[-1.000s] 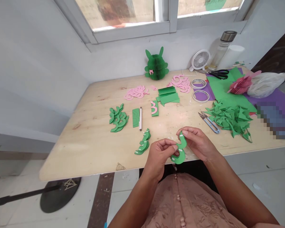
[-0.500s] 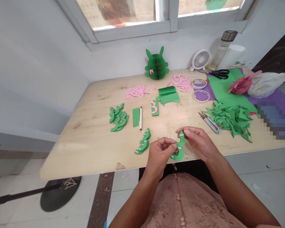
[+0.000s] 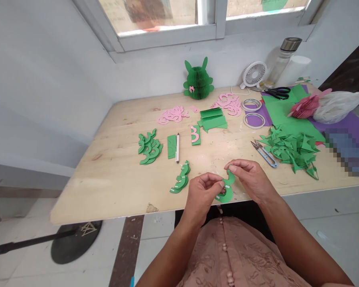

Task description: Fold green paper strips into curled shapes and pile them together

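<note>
Near the table's front edge, a curved green paper cutout [image 3: 228, 195] with small white strips on it is pinched between both my hands. My left hand [image 3: 202, 195] has thumb and fingertips closed on its left side. At its upper tip, my right hand [image 3: 251, 179] presses thumb and forefinger on the paper and covers that end. Left of my hands lie overlapping green cutouts [image 3: 181, 179] with similar white strips. Behind those are a white pen [image 3: 177, 148] and a green paper rectangle [image 3: 171, 147].
Green scraps [image 3: 293, 149] and blue thread snips [image 3: 265, 154] lie to the right. Further back are tape rolls [image 3: 254, 120], black scissors [image 3: 277, 93], pink cutouts [image 3: 172, 114] and a green honeycomb paper figure [image 3: 198, 81]. More green cutouts [image 3: 151, 147] lie left.
My right thumb has moved over the cutout's upper tip, covering the white strip that showed there. My left hand keeps its pinch. The view has shifted slightly.
</note>
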Available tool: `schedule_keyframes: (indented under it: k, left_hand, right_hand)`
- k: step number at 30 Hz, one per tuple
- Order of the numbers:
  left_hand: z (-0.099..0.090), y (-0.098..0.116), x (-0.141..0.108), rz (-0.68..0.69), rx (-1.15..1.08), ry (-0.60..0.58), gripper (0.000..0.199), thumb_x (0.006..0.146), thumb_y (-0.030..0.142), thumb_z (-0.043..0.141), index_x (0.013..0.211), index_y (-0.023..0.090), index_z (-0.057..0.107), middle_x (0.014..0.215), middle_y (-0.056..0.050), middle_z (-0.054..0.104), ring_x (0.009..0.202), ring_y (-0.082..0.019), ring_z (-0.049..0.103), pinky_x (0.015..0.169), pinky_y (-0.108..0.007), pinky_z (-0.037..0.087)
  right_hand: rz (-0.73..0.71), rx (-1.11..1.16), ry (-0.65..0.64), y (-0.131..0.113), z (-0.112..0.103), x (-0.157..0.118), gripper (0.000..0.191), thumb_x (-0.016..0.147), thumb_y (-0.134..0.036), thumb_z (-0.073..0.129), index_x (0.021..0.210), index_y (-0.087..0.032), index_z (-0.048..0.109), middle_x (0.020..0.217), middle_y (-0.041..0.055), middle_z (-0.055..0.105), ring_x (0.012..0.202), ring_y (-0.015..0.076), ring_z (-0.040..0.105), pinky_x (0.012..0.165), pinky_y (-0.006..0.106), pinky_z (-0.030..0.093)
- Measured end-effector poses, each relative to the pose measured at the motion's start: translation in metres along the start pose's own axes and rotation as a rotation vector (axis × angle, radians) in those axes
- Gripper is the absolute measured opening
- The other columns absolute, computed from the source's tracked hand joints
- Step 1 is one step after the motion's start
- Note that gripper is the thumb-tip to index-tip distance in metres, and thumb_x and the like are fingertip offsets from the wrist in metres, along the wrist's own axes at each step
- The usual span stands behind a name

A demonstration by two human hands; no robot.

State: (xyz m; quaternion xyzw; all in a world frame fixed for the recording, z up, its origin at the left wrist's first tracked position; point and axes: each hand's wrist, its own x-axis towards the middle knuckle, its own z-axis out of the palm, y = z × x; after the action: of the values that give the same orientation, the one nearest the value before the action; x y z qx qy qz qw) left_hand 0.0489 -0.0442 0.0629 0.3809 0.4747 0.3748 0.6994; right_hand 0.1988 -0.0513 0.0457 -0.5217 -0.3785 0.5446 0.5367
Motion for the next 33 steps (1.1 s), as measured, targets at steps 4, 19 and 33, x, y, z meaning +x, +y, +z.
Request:
schedule_keyframes:
  k: [4, 19, 33]
  left_hand:
    - [0.001, 0.0, 0.0, 0.001, 0.01, -0.003, 0.01, 0.059, 0.021, 0.069, 0.063, 0.014, 0.064, 0.052, 0.0, 0.06, 0.049, -0.01, 0.053, 0.052, -0.022, 0.042]
    - [0.0, -0.006, 0.008, 0.04, 0.009, 0.008, 0.011, 0.061, 0.022, 0.069, 0.066, 0.014, 0.064, 0.052, 0.0, 0.062, 0.051, -0.01, 0.055, 0.055, -0.022, 0.043]
    - [0.001, -0.008, 0.011, 0.075, -0.009, 0.025, 0.01, 0.063, 0.021, 0.068, 0.067, 0.013, 0.064, 0.053, 0.001, 0.061, 0.05, -0.008, 0.053, 0.054, -0.02, 0.042]
  right_hand:
    - [-0.011, -0.007, 0.021, -0.001, 0.002, -0.001, 0.017, 0.068, -0.038, 0.071, 0.072, -0.021, 0.071, 0.075, 0.0022, 0.069, 0.074, 0.0157, 0.058, 0.072, 0.029, 0.044]
    - [-0.031, -0.074, 0.052, -0.003, 0.004, -0.004, 0.022, 0.074, -0.041, 0.064, 0.08, -0.021, 0.072, 0.076, 0.0021, 0.068, 0.076, 0.016, 0.057, 0.074, 0.029, 0.043]
    - [-0.018, -0.143, 0.083, 0.0, 0.008, -0.005, 0.023, 0.074, -0.041, 0.064, 0.071, -0.019, 0.068, 0.07, 0.0004, 0.062, 0.07, 0.0139, 0.052, 0.066, 0.026, 0.041]
